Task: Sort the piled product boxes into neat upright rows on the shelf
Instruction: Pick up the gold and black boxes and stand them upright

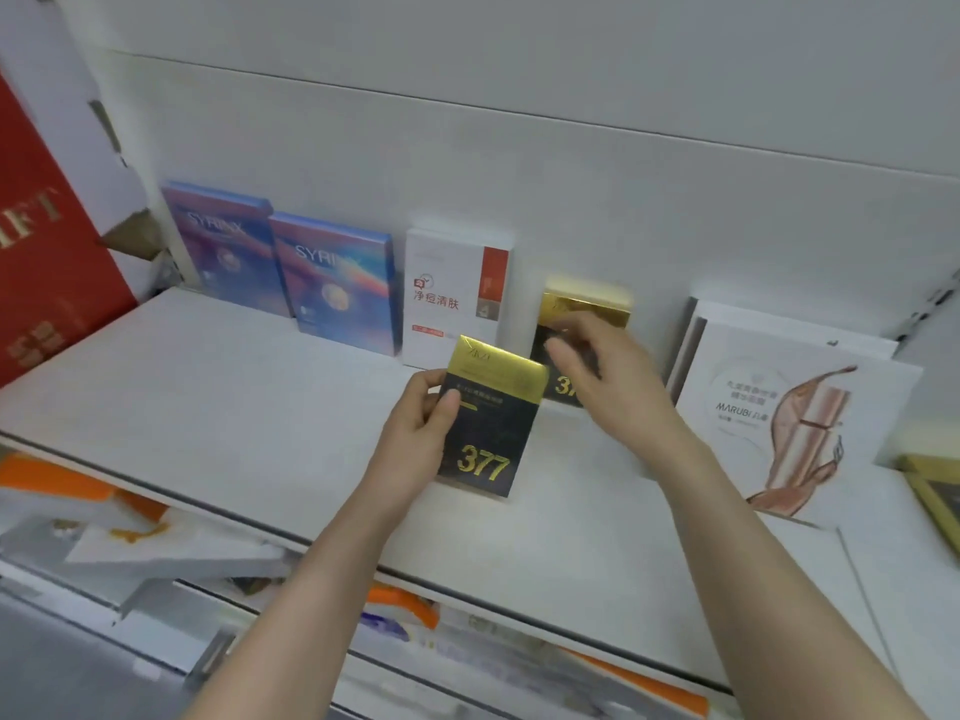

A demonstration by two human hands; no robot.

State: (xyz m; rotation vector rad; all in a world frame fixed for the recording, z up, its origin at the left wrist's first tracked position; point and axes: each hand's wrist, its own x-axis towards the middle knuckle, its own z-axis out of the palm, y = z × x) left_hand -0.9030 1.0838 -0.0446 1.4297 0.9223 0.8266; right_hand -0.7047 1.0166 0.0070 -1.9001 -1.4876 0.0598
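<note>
My left hand (421, 428) grips a black and gold box marked 377 (491, 418) by its left edge, upright above the white shelf (218, 407). A second 377 box (584, 314) stands against the back wall behind it. My right hand (602, 366) is in front of that box, fingers touching its face; the hand is blurred and hides the box's middle. To the left stand a white box with red print (454, 298) and two blue SYRINX boxes (337, 288), (223, 246), all upright along the wall.
A large white MARUBI box (779, 407) leans at the right, with a gold-edged box (935, 496) at the far right edge. A red gift box (47, 262) stands at the left. The lower shelf holds tumbled orange and white boxes (171, 548).
</note>
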